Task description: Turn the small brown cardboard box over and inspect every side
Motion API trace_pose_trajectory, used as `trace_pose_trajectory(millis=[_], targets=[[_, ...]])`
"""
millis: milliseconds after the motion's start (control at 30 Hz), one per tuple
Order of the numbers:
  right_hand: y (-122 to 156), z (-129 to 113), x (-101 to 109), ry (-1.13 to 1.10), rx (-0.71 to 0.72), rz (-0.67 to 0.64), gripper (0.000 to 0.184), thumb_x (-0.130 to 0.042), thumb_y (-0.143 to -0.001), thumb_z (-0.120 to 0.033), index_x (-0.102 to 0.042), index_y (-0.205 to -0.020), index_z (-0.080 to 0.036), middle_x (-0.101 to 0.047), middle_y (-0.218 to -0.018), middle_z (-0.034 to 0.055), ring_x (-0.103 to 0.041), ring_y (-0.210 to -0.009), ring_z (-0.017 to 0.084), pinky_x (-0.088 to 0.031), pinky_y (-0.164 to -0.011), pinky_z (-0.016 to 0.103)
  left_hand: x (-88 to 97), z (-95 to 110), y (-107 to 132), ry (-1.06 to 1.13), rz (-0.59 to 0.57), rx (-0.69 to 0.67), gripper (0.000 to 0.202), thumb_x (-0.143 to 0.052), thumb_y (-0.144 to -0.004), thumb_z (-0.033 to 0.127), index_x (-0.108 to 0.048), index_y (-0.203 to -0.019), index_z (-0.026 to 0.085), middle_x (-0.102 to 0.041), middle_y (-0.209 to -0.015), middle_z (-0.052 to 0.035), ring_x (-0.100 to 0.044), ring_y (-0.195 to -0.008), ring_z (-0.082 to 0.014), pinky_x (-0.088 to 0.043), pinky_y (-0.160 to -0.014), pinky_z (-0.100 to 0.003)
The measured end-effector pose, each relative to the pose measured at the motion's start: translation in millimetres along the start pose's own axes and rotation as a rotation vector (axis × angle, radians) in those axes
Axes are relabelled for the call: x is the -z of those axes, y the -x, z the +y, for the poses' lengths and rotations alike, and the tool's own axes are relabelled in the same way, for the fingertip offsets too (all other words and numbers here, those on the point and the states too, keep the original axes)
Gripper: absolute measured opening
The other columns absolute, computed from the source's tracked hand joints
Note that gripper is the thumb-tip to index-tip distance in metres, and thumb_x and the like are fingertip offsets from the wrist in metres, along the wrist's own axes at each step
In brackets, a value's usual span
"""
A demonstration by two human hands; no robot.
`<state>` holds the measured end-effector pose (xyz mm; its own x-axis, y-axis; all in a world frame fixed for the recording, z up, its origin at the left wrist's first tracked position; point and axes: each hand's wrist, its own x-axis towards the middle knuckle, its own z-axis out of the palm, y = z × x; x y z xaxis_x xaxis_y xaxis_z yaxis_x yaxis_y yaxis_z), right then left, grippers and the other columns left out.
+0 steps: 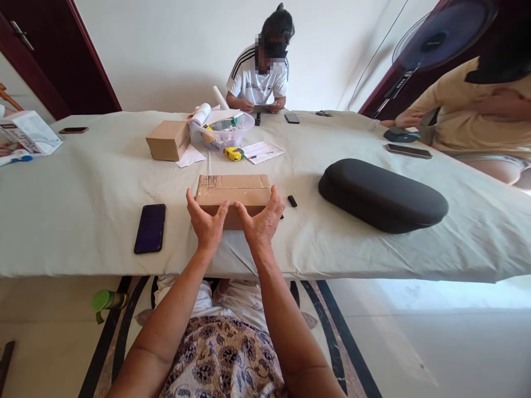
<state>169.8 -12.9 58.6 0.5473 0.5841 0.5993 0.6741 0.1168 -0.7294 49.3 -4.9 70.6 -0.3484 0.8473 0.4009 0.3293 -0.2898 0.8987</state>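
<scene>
Spread fingers on cardboard box (232,190)
Left hand (206,222), right hand (261,220) brace it — a shove could strike the black stick (292,201) beside right fingertips.

Matt cardboard box (232,190); creased cloth table cover (83,188); glossy phone (150,228).

Brown cardboard box (232,193); pale grey-green tablecloth (83,188); black phone (150,228); black case (381,193); yellow tape measure (233,153); floral purple-white dress (224,359)

The head-worn camera looks forward and down across the table (83,182) from its near edge.
</scene>
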Motion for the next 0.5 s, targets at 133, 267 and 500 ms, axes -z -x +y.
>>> trace_pose_trajectory(millis=[133,267,500], targets=[[2,-4,-5,-0.006,-0.069,0.004,0.094,-0.068,-0.074,-0.07,-0.032,-0.146,-0.022,-0.044,-0.139,0.0207,-0.038,-0.135,0.039,-0.038,-0.105,0.062,-6.2,-1,-2,-0.021,0.067,-0.02,0.089,-0.079,-0.071,0.05,-0.033,-0.141,0.019,-0.043,-0.146,-0.0194,-0.039,-0.141,-0.0324,-0.032,-0.117,-0.048],[-1,2,-1,-0.135,-0.061,0.007,0.079,-0.066,-0.079,-0.062,-0.039,-0.142,-0.021,-0.05,-0.136,0.0183,-0.044,-0.132,0.034,-0.037,-0.109,0.056,-6.7,-4,-9,-0.025,0.075,-0.028,0.079,-0.079,-0.071,0.043,-0.038,-0.135,0.017,-0.048,-0.138,-0.0185,-0.046,-0.133,-0.0317,-0.035,-0.115,-0.047],[-14,40,10,-0.529,-0.207,-0.112,0.053,-0.062,-0.082,-0.053,-0.056,-0.123,-0.021,-0.061,-0.126,0.0134,-0.061,-0.108,0.024,-0.051,-0.09,0.041,1.5,-12,-16,0.017,-0.01,-0.052,0.073,-0.072,-0.078,0.05,-0.038,-0.135,0.019,-0.046,-0.142,-0.0169,-0.044,-0.136,-0.0295,-0.033,-0.116,-0.045]])
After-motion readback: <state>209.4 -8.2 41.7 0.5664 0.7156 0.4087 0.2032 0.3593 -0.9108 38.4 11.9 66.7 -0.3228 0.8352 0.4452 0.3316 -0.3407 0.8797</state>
